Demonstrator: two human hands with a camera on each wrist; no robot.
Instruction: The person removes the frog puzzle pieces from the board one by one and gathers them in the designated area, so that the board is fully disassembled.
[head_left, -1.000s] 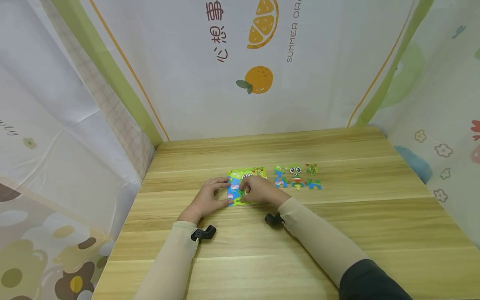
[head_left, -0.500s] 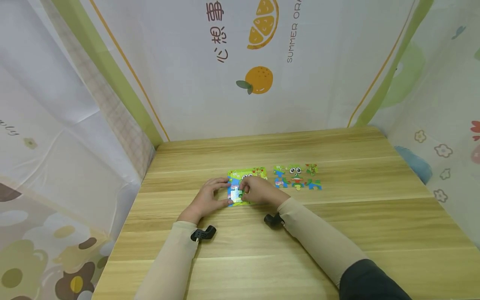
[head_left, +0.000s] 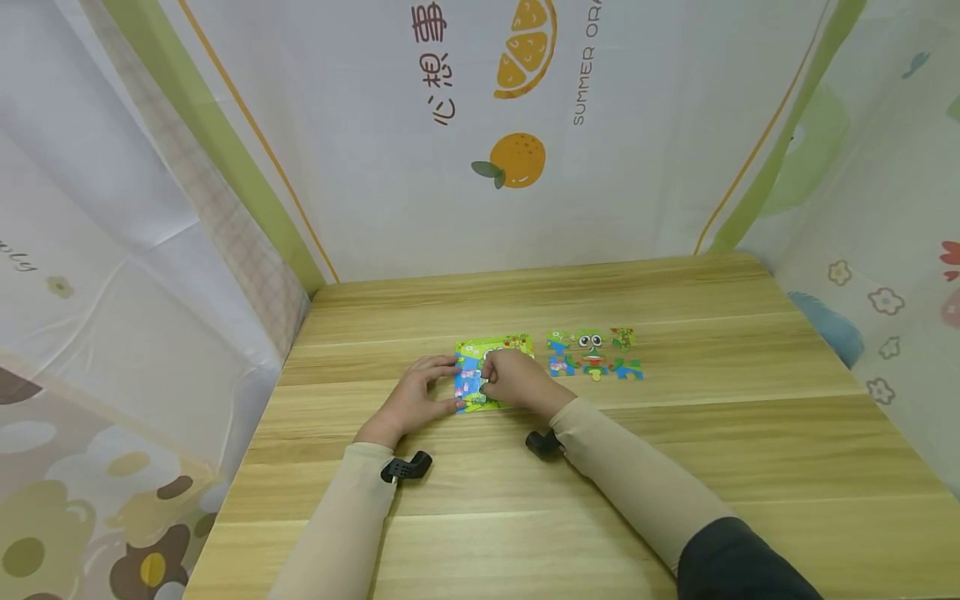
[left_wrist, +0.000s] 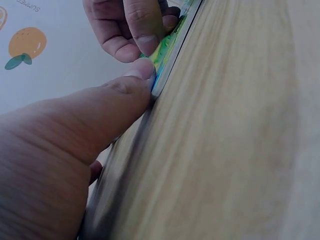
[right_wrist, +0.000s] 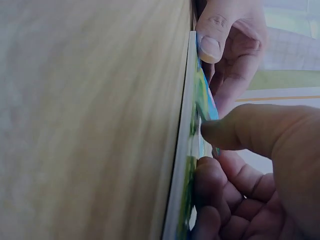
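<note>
Your left hand [head_left: 417,393] braces the puzzle board [head_left: 491,343] at its edge, thumb and fingers pinching; your right hand [head_left: 517,379] seems to pinch a piece [head_left: 469,377] on it.

A pale wooden surface [head_left: 675,467] of long planks runs under and beyond the hands. Past them hangs a white curtain [head_left: 360,167] printed with an orange [head_left: 517,158], an orange slice [head_left: 528,46] and green stripes. Flowered cloth [head_left: 90,417] closes off both sides. Light is soft and even
</note>
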